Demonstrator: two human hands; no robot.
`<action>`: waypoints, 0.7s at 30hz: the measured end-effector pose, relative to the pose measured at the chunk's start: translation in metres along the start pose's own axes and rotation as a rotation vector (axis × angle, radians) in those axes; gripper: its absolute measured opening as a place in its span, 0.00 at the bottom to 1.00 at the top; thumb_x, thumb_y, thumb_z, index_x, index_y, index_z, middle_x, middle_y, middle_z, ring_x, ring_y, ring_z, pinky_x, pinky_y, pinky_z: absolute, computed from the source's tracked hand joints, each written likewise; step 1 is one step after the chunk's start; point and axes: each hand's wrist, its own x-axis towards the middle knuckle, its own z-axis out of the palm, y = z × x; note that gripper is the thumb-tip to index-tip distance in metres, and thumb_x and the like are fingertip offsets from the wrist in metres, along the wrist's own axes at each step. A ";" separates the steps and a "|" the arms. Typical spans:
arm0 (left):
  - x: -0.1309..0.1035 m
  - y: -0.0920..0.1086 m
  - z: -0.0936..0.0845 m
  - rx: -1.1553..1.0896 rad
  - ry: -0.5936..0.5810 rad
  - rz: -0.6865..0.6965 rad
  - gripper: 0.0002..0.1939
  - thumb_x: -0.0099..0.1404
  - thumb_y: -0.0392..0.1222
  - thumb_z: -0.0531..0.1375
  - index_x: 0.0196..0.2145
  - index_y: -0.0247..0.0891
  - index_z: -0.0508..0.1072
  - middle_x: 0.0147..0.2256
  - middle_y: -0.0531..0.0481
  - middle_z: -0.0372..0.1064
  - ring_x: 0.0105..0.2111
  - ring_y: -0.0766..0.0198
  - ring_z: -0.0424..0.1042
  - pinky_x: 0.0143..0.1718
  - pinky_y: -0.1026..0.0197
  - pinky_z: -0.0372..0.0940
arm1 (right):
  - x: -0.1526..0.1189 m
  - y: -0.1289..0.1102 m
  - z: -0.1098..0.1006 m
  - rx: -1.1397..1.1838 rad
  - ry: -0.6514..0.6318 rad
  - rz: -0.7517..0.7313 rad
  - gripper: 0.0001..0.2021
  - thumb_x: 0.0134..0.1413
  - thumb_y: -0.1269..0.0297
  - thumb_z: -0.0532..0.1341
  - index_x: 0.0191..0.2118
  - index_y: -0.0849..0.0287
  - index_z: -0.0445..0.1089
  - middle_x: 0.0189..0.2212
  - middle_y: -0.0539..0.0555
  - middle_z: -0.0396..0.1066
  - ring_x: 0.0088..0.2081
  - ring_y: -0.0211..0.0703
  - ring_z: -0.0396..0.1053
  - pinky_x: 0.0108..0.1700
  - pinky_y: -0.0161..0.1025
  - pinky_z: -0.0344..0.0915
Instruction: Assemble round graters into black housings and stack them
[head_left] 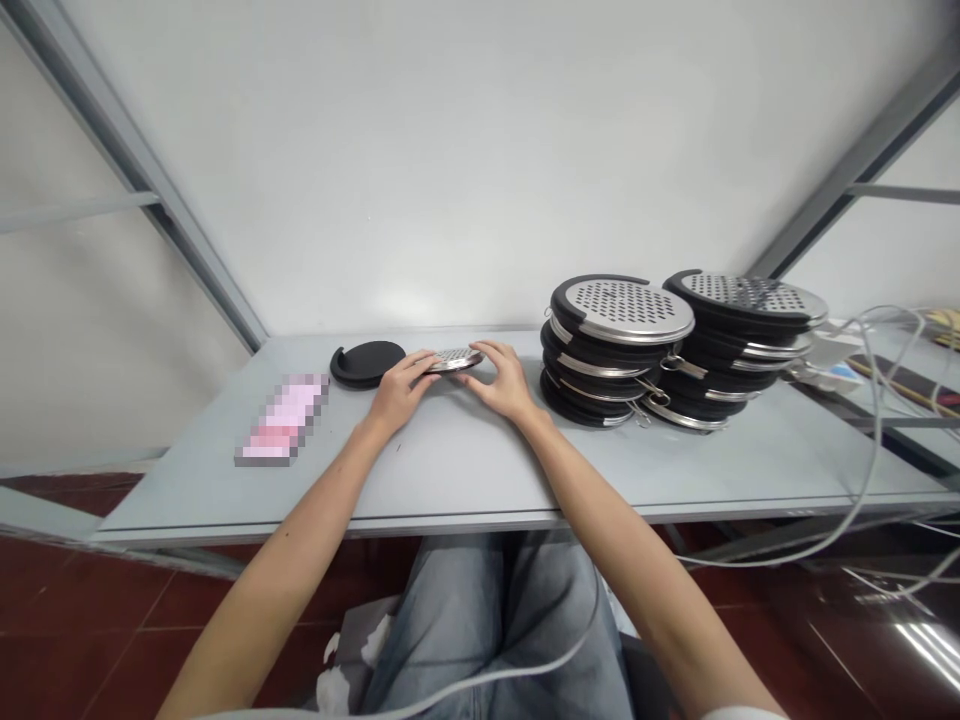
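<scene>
Between my two hands is a round metal grater disc (457, 357) with a perforated top, tilted slightly just over the table. My left hand (401, 392) grips its left edge, fingers on top and thumb beneath. On the opposite edge, my right hand (504, 380) has its fingers on the rim and its thumb low at the near side. A black round base (369, 362) with a raised curved lip lies flat just left of my left hand. The underside of the disc is hidden.
Two stacks of black-rimmed graters, a nearer stack (619, 350) and a farther stack (742, 345), stand to the right, with wire loops sticking out. A pixelated pink phone-like rectangle (285, 418) lies at left. A white cable (874, 430) hangs over the grey table's (465, 470) right side.
</scene>
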 end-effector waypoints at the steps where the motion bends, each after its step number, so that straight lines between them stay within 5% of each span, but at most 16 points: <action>1: 0.000 -0.001 -0.001 0.010 0.013 -0.006 0.14 0.69 0.44 0.56 0.49 0.38 0.73 0.51 0.42 0.71 0.53 0.56 0.69 0.56 0.51 0.64 | 0.000 0.001 -0.001 0.011 -0.003 0.002 0.23 0.49 0.58 0.67 0.52 0.56 0.70 0.49 0.59 0.71 0.51 0.53 0.66 0.55 0.52 0.64; 8: 0.001 -0.003 -0.002 0.022 0.000 -0.007 0.16 0.69 0.46 0.56 0.50 0.37 0.70 0.54 0.39 0.68 0.57 0.55 0.66 0.58 0.50 0.61 | 0.001 0.004 -0.002 0.057 0.001 0.017 0.14 0.56 0.59 0.63 0.47 0.53 0.75 0.45 0.57 0.73 0.48 0.51 0.68 0.53 0.50 0.65; 21: 0.000 -0.007 0.002 0.035 -0.042 -0.007 0.13 0.67 0.45 0.58 0.47 0.41 0.75 0.52 0.44 0.70 0.55 0.54 0.66 0.58 0.47 0.60 | -0.001 0.005 0.002 0.037 -0.054 -0.006 0.18 0.49 0.57 0.68 0.46 0.55 0.75 0.46 0.58 0.72 0.48 0.51 0.67 0.53 0.50 0.64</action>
